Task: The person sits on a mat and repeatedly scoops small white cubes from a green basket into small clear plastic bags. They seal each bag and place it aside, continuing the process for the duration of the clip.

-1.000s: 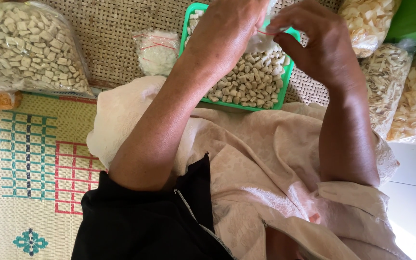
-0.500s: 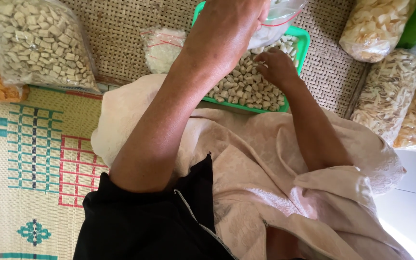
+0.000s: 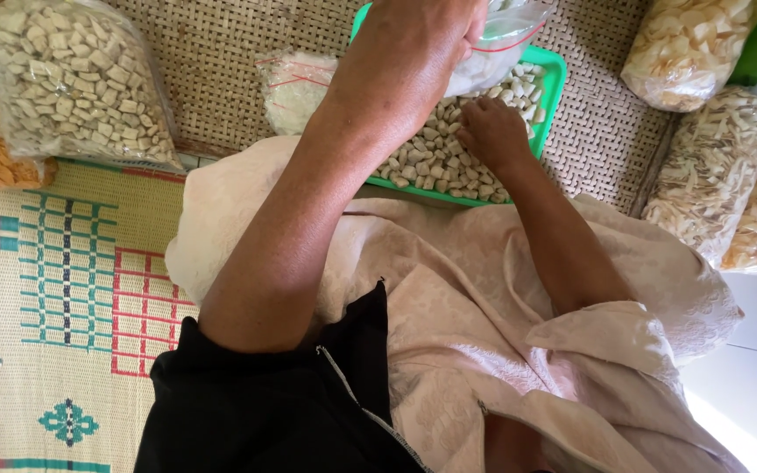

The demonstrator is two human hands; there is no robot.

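- Head view: the left hand (image 3: 418, 39) is raised over the green tray (image 3: 556, 83), fingers closed on the mouth of a clear plastic bag (image 3: 499, 39).
- The right hand (image 3: 492, 131) lies palm-down in the tray, fingers curled into the pale snack pieces (image 3: 427, 158).
- Filled bags (image 3: 76, 83) lie on the woven mat (image 3: 212, 70).

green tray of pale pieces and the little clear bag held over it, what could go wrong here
1. The left hand holds the clear bag above the green tray; if it tips, pieces may spill onto the woven mat.
2. The right hand digs into the pale pieces near the tray's low front rim, so some could be pushed onto the lap cloth.
3. The left arm hides part of the tray, so a grab there may miss.
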